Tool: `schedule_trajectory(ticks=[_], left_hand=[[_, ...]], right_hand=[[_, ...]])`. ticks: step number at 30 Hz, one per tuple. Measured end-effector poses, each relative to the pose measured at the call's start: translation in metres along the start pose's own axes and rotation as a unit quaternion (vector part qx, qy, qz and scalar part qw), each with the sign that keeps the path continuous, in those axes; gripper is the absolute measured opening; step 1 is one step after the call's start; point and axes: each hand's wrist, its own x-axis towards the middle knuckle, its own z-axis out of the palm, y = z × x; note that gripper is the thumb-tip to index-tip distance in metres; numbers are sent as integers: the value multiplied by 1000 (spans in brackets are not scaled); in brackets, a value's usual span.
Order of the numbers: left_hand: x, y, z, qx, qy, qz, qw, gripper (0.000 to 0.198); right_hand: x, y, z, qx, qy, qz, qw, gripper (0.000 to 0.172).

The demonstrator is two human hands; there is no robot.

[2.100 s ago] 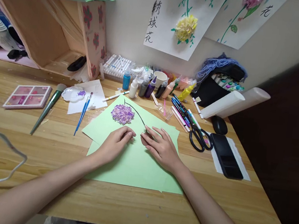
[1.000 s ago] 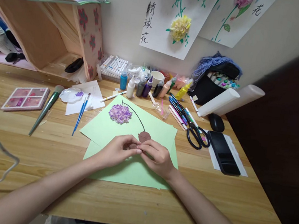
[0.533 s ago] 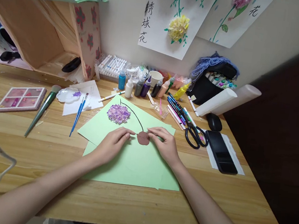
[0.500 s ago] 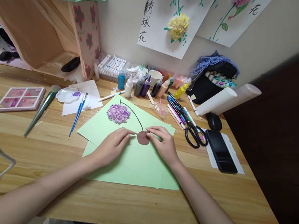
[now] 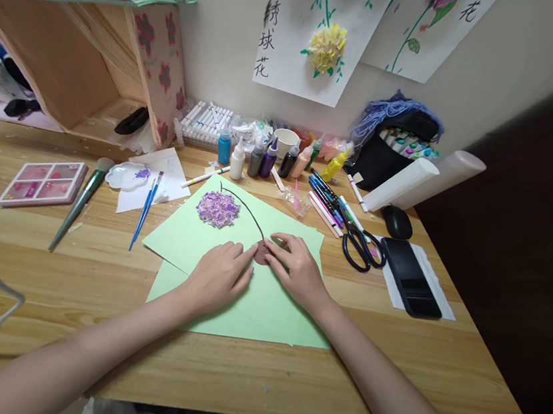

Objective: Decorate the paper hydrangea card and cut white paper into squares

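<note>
A small flat brown piece [image 5: 261, 253], rounded like a pot, lies on light green paper [image 5: 252, 321] at the lower end of a dark curved stem line [image 5: 247, 209]. My left hand [image 5: 220, 275] rests on the paper, its index fingertip touching the brown piece's left edge. From the other side, the fingertips of my right hand [image 5: 302, 268] press on the piece's right part, partly covering it. Both hands have their fingers stretched out, holding nothing up. A purple flower head of crumpled bits [image 5: 218, 208] sits on the upper left of the paper.
Paint bottles [image 5: 268, 159] line the back. To the right are pens [image 5: 326, 203], black scissors [image 5: 358, 249], a phone [image 5: 412, 277] and a mouse [image 5: 396, 222]. Brushes [image 5: 145, 211], a palette [image 5: 128, 176] and a pink case [image 5: 42, 183] lie left.
My left hand has moved right, and its index finger now lies at the brown piece's edge. My right fingers have shifted slightly over the piece, covering more of it.
</note>
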Motion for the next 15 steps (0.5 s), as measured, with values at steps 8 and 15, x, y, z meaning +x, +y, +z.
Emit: schedule_trajectory(ticks=[8, 15], left_hand=[[11, 2, 3, 22, -21, 10, 999, 47], [20, 6, 4, 52, -66, -6, 996, 50]], right_hand=[[-6, -2, -4, -1, -13, 16, 1000, 44], [-9, -4, -2, -29, -13, -24, 999, 38]])
